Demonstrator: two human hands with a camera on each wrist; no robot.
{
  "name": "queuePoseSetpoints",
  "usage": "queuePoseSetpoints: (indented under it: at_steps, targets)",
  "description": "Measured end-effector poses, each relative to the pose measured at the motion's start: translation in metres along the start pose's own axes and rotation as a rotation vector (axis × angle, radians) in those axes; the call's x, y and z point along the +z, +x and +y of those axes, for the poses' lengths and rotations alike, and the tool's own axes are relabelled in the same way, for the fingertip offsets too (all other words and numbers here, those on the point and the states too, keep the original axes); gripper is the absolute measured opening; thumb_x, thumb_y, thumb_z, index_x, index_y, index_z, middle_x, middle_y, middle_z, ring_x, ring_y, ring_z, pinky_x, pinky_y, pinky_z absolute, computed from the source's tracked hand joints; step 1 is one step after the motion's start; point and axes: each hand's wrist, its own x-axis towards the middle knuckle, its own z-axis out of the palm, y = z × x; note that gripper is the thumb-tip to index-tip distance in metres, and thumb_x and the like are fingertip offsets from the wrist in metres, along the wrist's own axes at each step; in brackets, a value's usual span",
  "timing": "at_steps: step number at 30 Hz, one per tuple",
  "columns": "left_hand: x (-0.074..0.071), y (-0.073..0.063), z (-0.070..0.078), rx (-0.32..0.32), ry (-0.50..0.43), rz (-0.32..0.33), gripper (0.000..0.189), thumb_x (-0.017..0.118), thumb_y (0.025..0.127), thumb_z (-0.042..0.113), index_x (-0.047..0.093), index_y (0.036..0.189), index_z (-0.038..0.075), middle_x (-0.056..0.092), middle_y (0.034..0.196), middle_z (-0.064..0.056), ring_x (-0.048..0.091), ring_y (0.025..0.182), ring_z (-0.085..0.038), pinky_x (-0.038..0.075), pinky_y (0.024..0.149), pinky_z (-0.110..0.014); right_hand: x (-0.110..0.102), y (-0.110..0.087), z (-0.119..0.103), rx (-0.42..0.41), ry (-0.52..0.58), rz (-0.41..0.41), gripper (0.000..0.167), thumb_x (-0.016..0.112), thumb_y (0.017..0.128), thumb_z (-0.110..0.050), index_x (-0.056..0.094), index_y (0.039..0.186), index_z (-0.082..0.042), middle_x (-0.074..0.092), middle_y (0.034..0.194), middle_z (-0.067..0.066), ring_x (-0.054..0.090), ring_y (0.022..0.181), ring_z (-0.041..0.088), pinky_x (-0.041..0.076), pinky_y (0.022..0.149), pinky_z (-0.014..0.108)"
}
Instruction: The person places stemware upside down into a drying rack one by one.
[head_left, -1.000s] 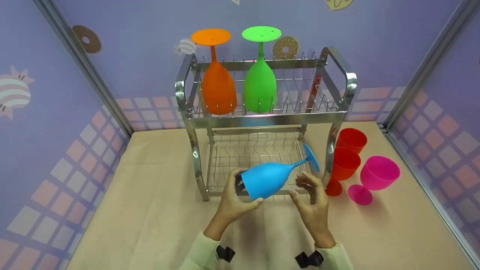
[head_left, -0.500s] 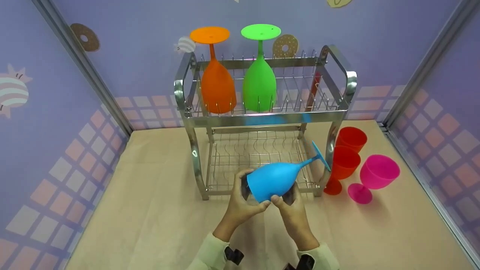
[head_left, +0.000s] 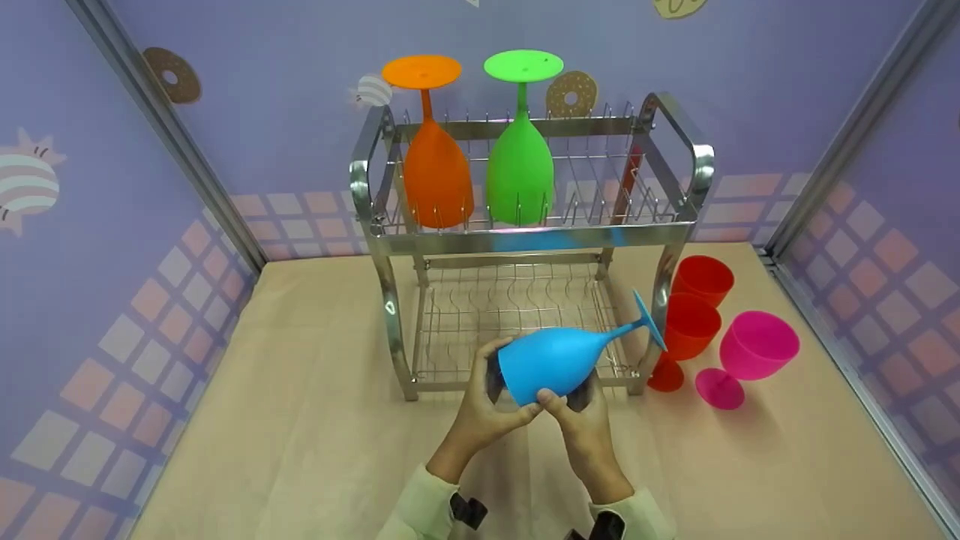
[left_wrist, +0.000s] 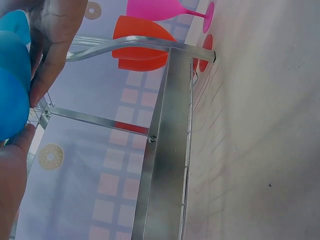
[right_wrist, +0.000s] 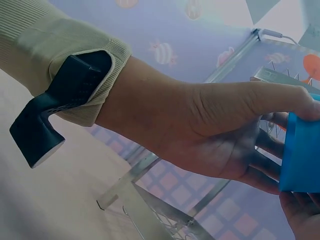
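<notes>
A blue goblet (head_left: 555, 364) is held tilted on its side in front of the metal dish rack (head_left: 532, 240), its foot pointing up to the right. My left hand (head_left: 480, 412) grips the bowl near the rim, thumb on the near side. From the right, my right hand (head_left: 589, 435) holds the same bowl, its thumb close to the left one. Most fingers are hidden behind the bowl in the head view. In the left wrist view the blue goblet (left_wrist: 12, 95) shows only partly, at the left edge; in the right wrist view the blue goblet (right_wrist: 302, 150) is cut off at the right.
An orange goblet (head_left: 437, 180) and a green goblet (head_left: 520, 176) stand upside down on the upper tier. Right of the rack, two red goblets (head_left: 691, 326) and a pink goblet (head_left: 759, 346) stand upright on the table (head_left: 300, 435). Patterned panels surround it.
My right hand has moved left from beside the stem and taken hold of the bowl. The blue goblet and my left hand have shifted slightly to the right.
</notes>
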Motion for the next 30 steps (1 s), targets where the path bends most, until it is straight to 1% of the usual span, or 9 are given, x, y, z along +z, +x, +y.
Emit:
queuePoseSetpoints:
  at_steps: [2, 8, 11, 14, 19, 23, 26, 28, 30]
  targets:
    - [-0.001, 0.0, 0.0, 0.006, 0.008, -0.02, 0.086, 0.076, 0.078, 0.006, 0.019, 0.142, -0.002, 0.026, 0.151, -0.021, 0.035, 0.135, -0.039, 0.039, 0.108, -0.053, 0.0, 0.0, 0.0, -0.007, -0.003, 0.004, 0.1, 0.073, 0.083, -0.016, 0.002, 0.153, -0.002, 0.022, 0.154, 0.024, 0.028, 0.141, 0.042, 0.032, 0.11, 0.055]
    - [-0.008, -0.001, 0.0, 0.01, 0.045, -0.05, 0.087, 0.076, 0.081, 0.017, 0.022, 0.149, 0.01, 0.026, 0.156, -0.013, 0.034, 0.139, -0.034, 0.035, 0.11, -0.053, 0.0, 0.001, -0.005, -0.039, -0.066, 0.018, 0.098, 0.072, 0.082, -0.006, 0.003, 0.152, -0.001, 0.024, 0.152, 0.027, 0.032, 0.138, 0.046, 0.034, 0.108, 0.057]
    - [-0.013, -0.002, -0.001, 0.042, 0.065, -0.046, 0.085, 0.072, 0.084, 0.025, 0.022, 0.15, 0.009, 0.025, 0.156, -0.015, 0.031, 0.142, -0.033, 0.031, 0.113, -0.054, -0.001, 0.002, -0.008, -0.063, -0.101, 0.029, 0.097, 0.071, 0.081, -0.003, 0.005, 0.152, -0.001, 0.026, 0.151, 0.027, 0.034, 0.137, 0.047, 0.035, 0.107, 0.056]
    - [-0.019, -0.002, -0.001, 0.083, 0.098, -0.024, 0.077, 0.066, 0.088, 0.024, 0.023, 0.15, 0.005, 0.027, 0.155, -0.018, 0.03, 0.143, -0.032, 0.026, 0.117, -0.05, -0.003, 0.004, -0.012, -0.099, -0.133, 0.04, 0.096, 0.071, 0.08, 0.0, 0.008, 0.152, -0.001, 0.027, 0.151, 0.026, 0.035, 0.136, 0.048, 0.034, 0.107, 0.056]
    - [-0.03, -0.001, 0.002, 0.109, 0.189, 0.074, 0.065, 0.061, 0.09, 0.006, 0.031, 0.147, 0.003, 0.035, 0.15, -0.019, 0.033, 0.142, -0.025, 0.025, 0.118, -0.035, -0.007, 0.009, -0.016, -0.15, -0.187, 0.057, 0.094, 0.073, 0.077, 0.004, 0.014, 0.15, 0.0, 0.03, 0.149, 0.026, 0.037, 0.134, 0.049, 0.035, 0.106, 0.058]
    - [-0.04, 0.0, 0.003, 0.111, 0.247, 0.155, 0.06, 0.06, 0.09, 0.0, 0.035, 0.145, 0.0, 0.038, 0.147, -0.021, 0.034, 0.14, -0.021, 0.025, 0.118, -0.027, -0.01, 0.012, -0.02, -0.169, -0.215, 0.063, 0.095, 0.075, 0.075, 0.006, 0.017, 0.149, 0.002, 0.032, 0.148, 0.027, 0.038, 0.133, 0.049, 0.036, 0.105, 0.058]
    - [-0.049, 0.002, 0.003, 0.137, 0.301, 0.224, 0.056, 0.059, 0.092, 0.0, 0.037, 0.143, -0.003, 0.04, 0.146, -0.02, 0.036, 0.139, -0.027, 0.026, 0.117, -0.028, -0.011, 0.014, -0.022, -0.207, -0.228, 0.06, 0.097, 0.076, 0.072, 0.01, 0.016, 0.148, 0.005, 0.031, 0.147, 0.028, 0.038, 0.133, 0.05, 0.036, 0.105, 0.059]
    - [-0.053, 0.004, 0.008, 0.134, 0.339, 0.297, 0.052, 0.058, 0.093, 0.0, 0.04, 0.142, -0.003, 0.043, 0.145, -0.018, 0.036, 0.138, -0.031, 0.029, 0.116, -0.028, -0.012, 0.016, -0.024, -0.246, -0.246, 0.059, 0.098, 0.076, 0.071, 0.012, 0.016, 0.147, 0.006, 0.03, 0.147, 0.029, 0.037, 0.133, 0.051, 0.036, 0.105, 0.058]
    - [-0.059, 0.006, 0.007, 0.129, 0.375, 0.37, 0.049, 0.057, 0.094, 0.0, 0.042, 0.141, -0.003, 0.044, 0.145, -0.019, 0.036, 0.138, -0.035, 0.03, 0.117, -0.036, -0.014, 0.019, -0.026, -0.282, -0.255, 0.056, 0.098, 0.077, 0.069, 0.012, 0.016, 0.146, 0.008, 0.03, 0.147, 0.03, 0.037, 0.132, 0.052, 0.037, 0.103, 0.058]
